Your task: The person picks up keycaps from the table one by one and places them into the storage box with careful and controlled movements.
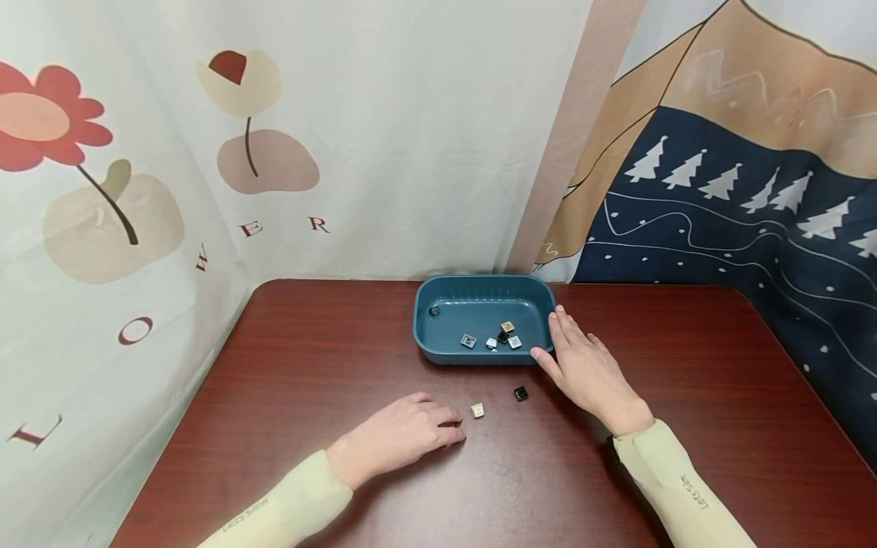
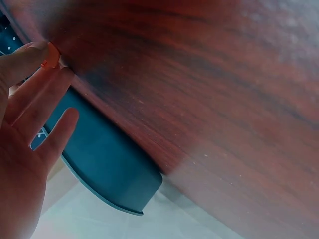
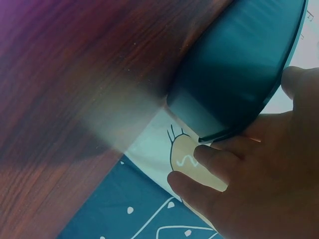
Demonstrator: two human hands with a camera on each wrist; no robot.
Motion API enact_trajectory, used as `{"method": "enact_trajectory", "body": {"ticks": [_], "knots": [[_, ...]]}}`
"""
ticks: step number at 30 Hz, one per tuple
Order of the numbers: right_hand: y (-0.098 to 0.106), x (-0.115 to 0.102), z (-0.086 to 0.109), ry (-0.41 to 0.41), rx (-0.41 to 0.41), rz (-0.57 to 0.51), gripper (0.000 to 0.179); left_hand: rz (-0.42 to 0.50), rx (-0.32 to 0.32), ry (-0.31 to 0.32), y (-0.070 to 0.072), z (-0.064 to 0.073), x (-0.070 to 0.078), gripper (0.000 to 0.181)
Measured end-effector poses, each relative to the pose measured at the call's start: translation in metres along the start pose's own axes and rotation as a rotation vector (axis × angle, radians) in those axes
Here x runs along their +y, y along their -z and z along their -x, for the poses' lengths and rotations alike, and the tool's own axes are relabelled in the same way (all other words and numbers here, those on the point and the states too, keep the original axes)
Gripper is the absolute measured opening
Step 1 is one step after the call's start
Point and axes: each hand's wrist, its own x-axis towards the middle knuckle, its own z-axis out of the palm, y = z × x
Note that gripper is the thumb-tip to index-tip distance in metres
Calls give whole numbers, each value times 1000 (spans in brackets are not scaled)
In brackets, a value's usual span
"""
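Note:
On the table, my left hand (image 1: 411,432) pinches a small orange piece (image 2: 52,56) between thumb and fingers; in the head view the fingers hide that piece. Just right of these fingertips lies a white keycap (image 1: 477,411), with a black keycap (image 1: 521,393) farther right. My right hand (image 1: 588,371) rests against the right end of a blue-green basin (image 1: 421,335), fingers extended along its side and thumb at the front rim. Inside the basin are several small keycaps, among them a tan one (image 1: 507,326) and a grey one (image 1: 468,341).
The basin stands at the back edge of a reddish-brown wooden table (image 1: 329,342). Behind it hangs a pale curtain (image 1: 411,137) with flower prints and letters. A dark blue cloth (image 1: 726,221) with white trees hangs at the right.

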Motion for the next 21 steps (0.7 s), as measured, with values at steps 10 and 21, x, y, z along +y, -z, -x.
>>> {"method": "enact_trajectory", "body": {"ticks": [10, 21], "knots": [[-1, 1, 0, 0, 1, -4, 79, -24, -26, -1, 2, -3, 1, 20], [0, 0, 0, 4, 6, -3, 79, -11, -12, 14, 3, -1, 1, 18]]}}
